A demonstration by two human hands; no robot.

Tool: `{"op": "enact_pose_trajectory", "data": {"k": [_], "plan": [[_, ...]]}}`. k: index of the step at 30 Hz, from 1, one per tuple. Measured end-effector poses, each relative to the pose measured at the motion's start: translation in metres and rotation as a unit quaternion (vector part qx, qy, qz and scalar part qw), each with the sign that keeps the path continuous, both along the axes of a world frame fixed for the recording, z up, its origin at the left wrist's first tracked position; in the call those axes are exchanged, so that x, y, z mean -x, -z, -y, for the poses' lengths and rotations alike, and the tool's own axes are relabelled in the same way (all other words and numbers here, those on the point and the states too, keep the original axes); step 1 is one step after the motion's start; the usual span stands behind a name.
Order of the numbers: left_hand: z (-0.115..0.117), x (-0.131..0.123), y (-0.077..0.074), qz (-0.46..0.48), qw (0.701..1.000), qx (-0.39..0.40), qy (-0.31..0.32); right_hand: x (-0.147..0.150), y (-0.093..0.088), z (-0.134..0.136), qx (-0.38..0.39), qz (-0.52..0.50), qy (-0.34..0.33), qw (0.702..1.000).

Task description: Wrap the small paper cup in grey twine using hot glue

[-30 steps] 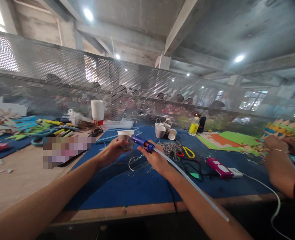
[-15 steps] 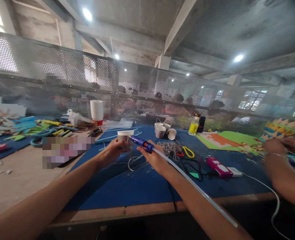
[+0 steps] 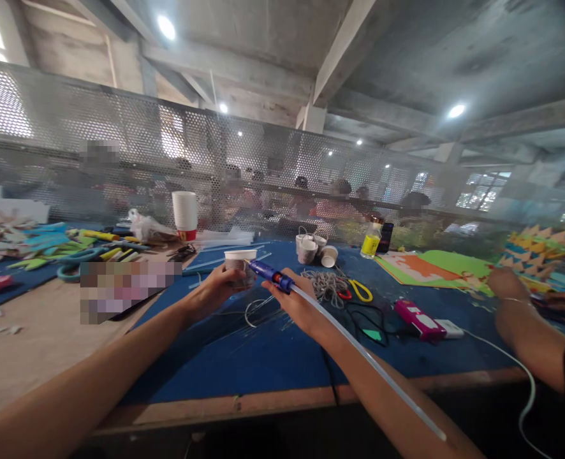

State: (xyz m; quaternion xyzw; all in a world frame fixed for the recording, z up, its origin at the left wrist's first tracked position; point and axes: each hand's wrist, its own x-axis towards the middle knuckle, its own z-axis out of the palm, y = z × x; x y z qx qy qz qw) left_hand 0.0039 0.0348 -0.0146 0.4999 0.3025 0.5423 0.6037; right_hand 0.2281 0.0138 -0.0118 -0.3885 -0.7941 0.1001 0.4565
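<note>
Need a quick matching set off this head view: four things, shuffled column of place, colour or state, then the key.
Things:
1. glue gun
2. cup stack
3. yarn
4. left hand

Descriptions:
A. gripping a cup
B. grey, tangled
C. in the right hand
D. white, red at the bottom

Pairs: 1-C, 2-D, 3-B, 4-A

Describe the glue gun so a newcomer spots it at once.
Over the blue mat, find the person's right hand. It holds the glue gun, pointed at a paper cup. Only this dark-blue tool has a long translucent stick jutting from its rear.
</note>
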Motion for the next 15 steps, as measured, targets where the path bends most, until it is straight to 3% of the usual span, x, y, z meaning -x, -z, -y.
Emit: {"op": "enact_pose_trajectory", "data": {"k": [15], "plan": [[-0.0001, -0.0001, -0.0007, -0.006, 1.0, -0.011, 0.006, 0.0, 0.001, -0.0013, -0.029, 0.002, 0.009, 1.0]]}}
